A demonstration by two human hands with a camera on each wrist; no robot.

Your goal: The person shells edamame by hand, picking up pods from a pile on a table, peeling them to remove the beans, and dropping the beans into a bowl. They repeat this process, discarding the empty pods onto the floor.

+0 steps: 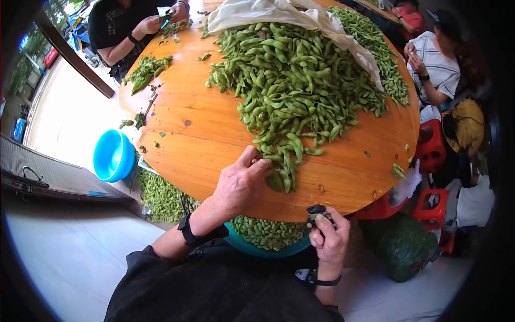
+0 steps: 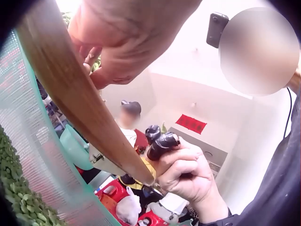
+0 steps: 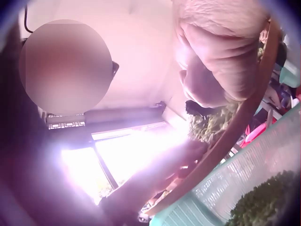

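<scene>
A large heap of green pods (image 1: pixel 300 80) lies on the round wooden table (image 1: pixel 188 123). At its near edge, my left hand (image 1: pixel 238 182) has its fingers curled over a few pods, with green showing by the fingertips. My right hand (image 1: pixel 330 236) is raised by the table's front rim. Black wrapping (image 2: pixel 162 143) covers its thumb and a fingertip, and a small green piece (image 2: pixel 164 127) shows between them. Below the rim, a teal basin (image 1: pixel 241 241) holds shelled green beans (image 1: pixel 268 232).
White cloth (image 1: pixel 268 16) covers the heap's far side. Small scraps and leafy bits (image 1: pixel 147 70) lie at the left. A blue basin (image 1: pixel 113 155) stands beyond the left edge, red stools (image 1: pixel 429 145) at the right. Other people sit across the table and at the right.
</scene>
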